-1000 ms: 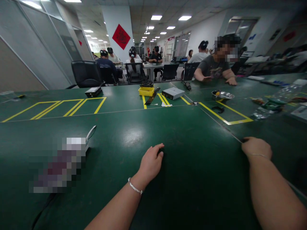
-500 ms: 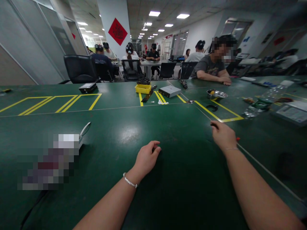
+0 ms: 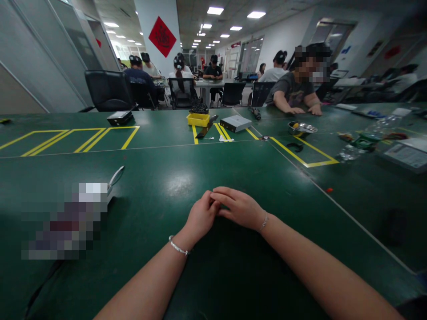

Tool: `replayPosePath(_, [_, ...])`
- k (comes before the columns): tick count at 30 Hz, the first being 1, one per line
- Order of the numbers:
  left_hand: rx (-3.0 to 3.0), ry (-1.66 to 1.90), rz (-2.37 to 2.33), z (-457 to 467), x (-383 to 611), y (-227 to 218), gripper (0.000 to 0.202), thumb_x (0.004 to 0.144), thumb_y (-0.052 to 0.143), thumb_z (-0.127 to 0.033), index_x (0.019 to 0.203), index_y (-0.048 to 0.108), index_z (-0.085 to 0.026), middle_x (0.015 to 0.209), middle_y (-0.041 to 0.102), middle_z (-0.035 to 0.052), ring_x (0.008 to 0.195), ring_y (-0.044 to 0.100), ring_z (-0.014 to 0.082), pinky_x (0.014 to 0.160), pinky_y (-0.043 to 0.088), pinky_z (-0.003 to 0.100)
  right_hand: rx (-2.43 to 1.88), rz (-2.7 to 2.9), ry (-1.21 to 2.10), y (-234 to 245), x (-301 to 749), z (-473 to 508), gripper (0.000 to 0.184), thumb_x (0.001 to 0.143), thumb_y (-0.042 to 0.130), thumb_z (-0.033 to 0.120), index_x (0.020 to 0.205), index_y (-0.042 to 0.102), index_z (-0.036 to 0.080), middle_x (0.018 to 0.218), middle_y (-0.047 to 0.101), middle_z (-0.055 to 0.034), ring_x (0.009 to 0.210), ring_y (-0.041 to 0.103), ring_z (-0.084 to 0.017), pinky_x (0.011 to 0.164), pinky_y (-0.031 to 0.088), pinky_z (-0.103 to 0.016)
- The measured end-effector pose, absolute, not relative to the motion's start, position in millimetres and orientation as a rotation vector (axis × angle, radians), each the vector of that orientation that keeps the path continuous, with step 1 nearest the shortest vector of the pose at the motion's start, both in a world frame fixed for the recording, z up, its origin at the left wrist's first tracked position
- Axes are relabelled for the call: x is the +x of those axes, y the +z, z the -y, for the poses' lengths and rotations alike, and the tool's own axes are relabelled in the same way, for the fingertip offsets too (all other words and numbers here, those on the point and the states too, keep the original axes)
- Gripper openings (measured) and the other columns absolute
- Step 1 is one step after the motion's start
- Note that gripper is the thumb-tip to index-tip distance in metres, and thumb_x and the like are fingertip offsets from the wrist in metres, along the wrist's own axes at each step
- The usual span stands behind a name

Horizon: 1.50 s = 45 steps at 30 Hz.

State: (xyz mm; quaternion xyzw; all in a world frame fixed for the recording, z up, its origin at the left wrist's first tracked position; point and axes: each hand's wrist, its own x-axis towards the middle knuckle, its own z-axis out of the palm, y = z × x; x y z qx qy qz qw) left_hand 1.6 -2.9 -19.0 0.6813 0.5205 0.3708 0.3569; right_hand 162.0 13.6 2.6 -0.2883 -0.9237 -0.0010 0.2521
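My left hand (image 3: pixel 201 214) rests over the middle of the green table (image 3: pixel 143 200), its fingers curled in and the tips partly covered. What they hold, if anything, is hidden. My right hand (image 3: pixel 240 208) meets it from the right, fingers stretched out and laid against the left hand's fingers and thumb. No object shows in the right hand. To the left lies a blurred-out, long object (image 3: pixel 71 218) with a white loop (image 3: pixel 116 175) at its far end and a black strap (image 3: pixel 45 282) at its near end.
Farther back are a yellow tray (image 3: pixel 198 120) with black cables, a grey box (image 3: pixel 235 123), a metal bowl (image 3: pixel 303 128), a black box (image 3: pixel 120 118) and yellow tape outlines. A plastic bottle (image 3: pixel 367 141) lies right. A co-worker (image 3: pixel 293 91) sits across the table, hands on it.
My right hand has swung left to my left hand; its fingers have straightened. A small dark thing at its fingertips no longer shows. The co-worker's hands have moved apart.
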Motion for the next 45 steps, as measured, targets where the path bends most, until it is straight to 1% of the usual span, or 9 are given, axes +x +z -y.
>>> replayPosePath(7, [1.496,1.095,-1.304,2,2,-9,0.020,0.083,0.039,-0.030,0.093,0.050,-0.018,0.079,0.065,0.0026,0.070,0.058,0.0126,0.069,0.045,0.028,-2.083,1.694,-0.351,14,308,-47,0.041,0.079,0.041,0.036,0.108,0.052,0.010,0.112,0.048,-0.0226,0.106,0.042,-0.036,0.082,0.034,-0.051])
replayPosePath(10, [1.472,1.102,-1.289,2,2,-10,0.018,0.083,0.039,-0.029,0.092,0.050,-0.018,0.088,0.066,0.0041,0.071,0.058,0.0122,0.071,0.045,0.028,-2.530,1.154,-0.214,5,373,-42,0.056,0.076,0.041,0.045,0.111,0.049,0.003,0.112,0.041,-0.0323,0.104,0.039,-0.043,0.073,0.034,-0.053])
replayPosePath(14, [1.445,1.134,-1.264,1,1,-12,0.017,0.083,0.039,-0.030,0.091,0.050,-0.018,0.089,0.065,0.0038,0.071,0.057,0.0119,0.072,0.045,0.029,-2.673,0.830,0.020,-10,412,-35,0.063,0.071,0.044,0.047,0.115,0.044,0.002,0.110,0.042,-0.0350,0.101,0.042,-0.043,0.068,0.034,-0.050])
replayPosePath(20, [1.397,1.153,-1.209,1,1,-10,0.017,0.083,0.041,-0.029,0.092,0.050,-0.018,0.087,0.064,0.0040,0.070,0.056,0.0116,0.071,0.045,0.028,-2.593,0.866,0.064,-13,411,-40,0.034,0.068,0.048,0.023,0.098,0.051,0.008,0.099,0.051,-0.0295,0.091,0.050,-0.036,0.065,0.035,-0.045])
replayPosePath(24, [1.333,1.197,-1.181,-2,2,-13,0.016,0.078,0.048,-0.025,0.092,0.051,-0.017,0.086,0.063,0.0040,0.072,0.056,0.0117,0.070,0.045,0.027,-2.360,1.139,0.144,-3,368,-50,0.014,0.072,0.046,0.026,0.080,0.051,0.016,0.079,0.058,-0.0134,0.075,0.055,-0.024,0.066,0.037,-0.039])
replayPosePath(28, [1.296,1.200,-1.187,-4,5,-17,0.018,0.071,0.055,-0.016,0.089,0.051,-0.017,0.086,0.063,0.0039,0.076,0.058,0.0119,0.072,0.044,0.026,-1.692,1.274,0.665,0,272,-55,0.012,0.070,0.052,0.029,0.075,0.050,0.018,0.068,0.057,-0.0017,0.058,0.051,-0.011,0.057,0.039,-0.026])
replayPosePath(32, [1.326,1.187,-1.215,-4,6,-17,0.023,0.066,0.057,-0.011,0.087,0.051,-0.017,0.087,0.063,0.0033,0.077,0.058,0.0120,0.073,0.044,0.026,-1.226,1.065,1.327,-4,176,-40,0.020,0.065,0.061,0.034,0.072,0.053,0.017,0.054,0.047,0.0048,0.045,0.039,-0.005,0.043,0.029,-0.018])
replayPosePath(38, [1.512,1.125,-1.367,-1,2,-10,0.015,0.065,0.057,-0.013,0.080,0.056,-0.018,0.074,0.060,-0.0013,0.066,0.054,0.0112,0.064,0.042,0.024,-1.105,0.667,1.780,-3,135,-14,0.012,0.072,0.056,0.025,0.072,0.059,0.014,0.055,0.045,0.0033,0.046,0.039,-0.003,0.042,0.028,-0.015])
replayPosePath(45, [1.571,1.142,-1.442,-2,-1,-14,0.016,0.065,0.058,-0.016,0.081,0.058,-0.019,0.075,0.058,-0.0011,0.068,0.054,0.0126,0.064,0.042,0.025,-1.062,0.600,1.913,1,145,-13,0.019,0.075,0.047,0.013,0.083,0.064,0.012,0.060,0.049,0.0007,0.049,0.043,-0.004,0.043,0.033,-0.015])
